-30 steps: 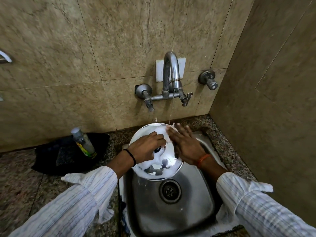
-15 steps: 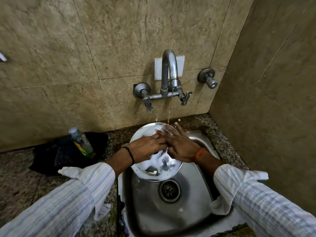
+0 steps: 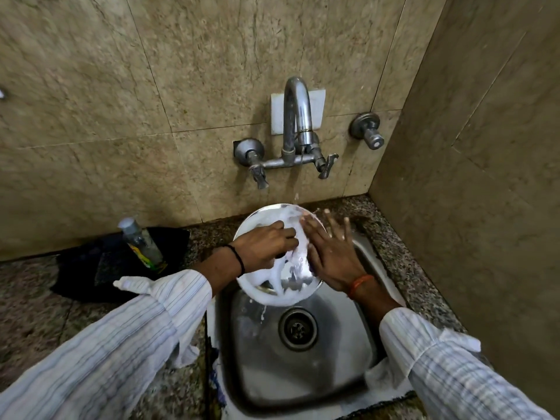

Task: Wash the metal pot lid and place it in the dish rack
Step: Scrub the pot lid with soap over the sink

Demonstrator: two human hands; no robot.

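Nearest me lay the square stainless steel sink (image 3: 357,353). Just above its drain I had the round, soap-covered metal pot lid (image 3: 272,289), tilted under the trickling curved chrome wall tap (image 3: 298,116). My left hand (image 3: 266,245) curled around something at the lid's middle, probably its knob, hidden under foam. My right hand (image 3: 331,253) lay flat, fingers spread, against the lid. I judged myself mid-rinse; next came clearing the suds. No rack showed.

lid knob (image 3: 280,255) under left hand (image 3: 263,245)
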